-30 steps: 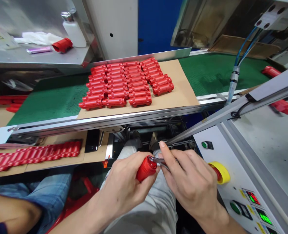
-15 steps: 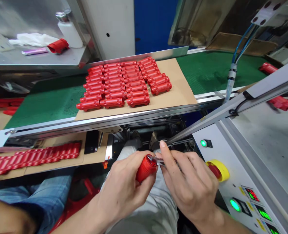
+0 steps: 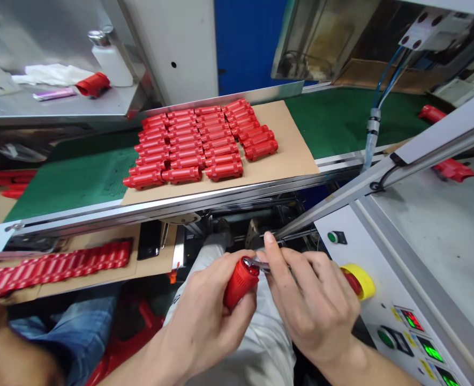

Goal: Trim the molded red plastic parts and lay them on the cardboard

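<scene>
My left hand point(image 3: 208, 316) is wrapped round a red ribbed plastic cylinder point(image 3: 240, 282), held over my lap with its open end facing right. My right hand point(image 3: 313, 305) pinches a thin metal tool point(image 3: 261, 265) whose tip sits in the cylinder's open end. Beyond my hands, rows of the same red cylinders point(image 3: 198, 143) lie on a cardboard sheet point(image 3: 288, 153) on the green conveyor belt point(image 3: 80, 174).
More red parts point(image 3: 55, 264) lie on a cardboard shelf below the belt at left, where another person's arm point(image 3: 4, 348) shows. A control panel at right carries a yellow-ringed stop button point(image 3: 357, 280) and green lights point(image 3: 429, 351). A white bottle point(image 3: 110, 51) stands on the steel shelf.
My hands keep their grip and hardly move. The view has shifted slightly, and the green panel lights blinked on and off. The other person's arm at lower left has moved.
</scene>
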`<state>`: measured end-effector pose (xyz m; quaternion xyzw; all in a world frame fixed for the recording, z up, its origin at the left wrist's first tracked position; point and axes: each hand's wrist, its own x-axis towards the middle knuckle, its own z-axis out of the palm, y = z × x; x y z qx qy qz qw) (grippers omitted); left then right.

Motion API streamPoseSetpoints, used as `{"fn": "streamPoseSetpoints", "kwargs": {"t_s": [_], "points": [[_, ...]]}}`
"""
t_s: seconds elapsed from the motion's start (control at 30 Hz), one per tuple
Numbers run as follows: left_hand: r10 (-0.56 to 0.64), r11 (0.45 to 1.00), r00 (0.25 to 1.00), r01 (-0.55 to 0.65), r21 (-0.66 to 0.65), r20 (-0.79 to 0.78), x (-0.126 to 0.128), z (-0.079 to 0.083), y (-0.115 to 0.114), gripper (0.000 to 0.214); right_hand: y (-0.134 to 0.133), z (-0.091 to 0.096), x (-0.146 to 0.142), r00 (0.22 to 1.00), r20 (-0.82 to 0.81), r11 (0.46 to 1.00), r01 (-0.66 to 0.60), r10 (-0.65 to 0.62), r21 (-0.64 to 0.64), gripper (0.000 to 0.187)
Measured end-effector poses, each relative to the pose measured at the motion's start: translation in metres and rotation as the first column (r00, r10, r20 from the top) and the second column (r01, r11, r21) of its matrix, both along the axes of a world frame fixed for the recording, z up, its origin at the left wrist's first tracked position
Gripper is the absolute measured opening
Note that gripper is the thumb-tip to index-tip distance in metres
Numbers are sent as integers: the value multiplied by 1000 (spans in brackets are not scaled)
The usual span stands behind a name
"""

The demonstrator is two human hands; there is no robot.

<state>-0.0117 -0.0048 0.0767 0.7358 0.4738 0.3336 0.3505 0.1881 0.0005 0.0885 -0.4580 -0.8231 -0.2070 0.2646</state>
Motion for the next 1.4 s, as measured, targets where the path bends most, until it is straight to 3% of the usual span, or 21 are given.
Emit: {"fn": "streamPoseSetpoints", "kwargs": {"t_s": [0.17,0.6,0.97,1.23,1.4], "points": [[17,997,1000,-18,71,17,2,-3,-1,47,0,0,2,1000,7,1000,-2,2,1,55],[20,1000,999,-21,21,47,1,-5,-2,48,0,0,1,1000,5,1000,-9,9,-15,49],[25,999,999,-26,34,36,1,-8,1,42,0,-8,2,1000,13,999,-13,13,-36,57],[32,998,999,-34,62,33,1,-8,1,50,2,-11,6,998,-54,996,-49,44,-76,58],[1,1000,999,-1,9,37,1,-6,1,50,3,-13,8,993,-110,991,-66,53,-118,56]]}}
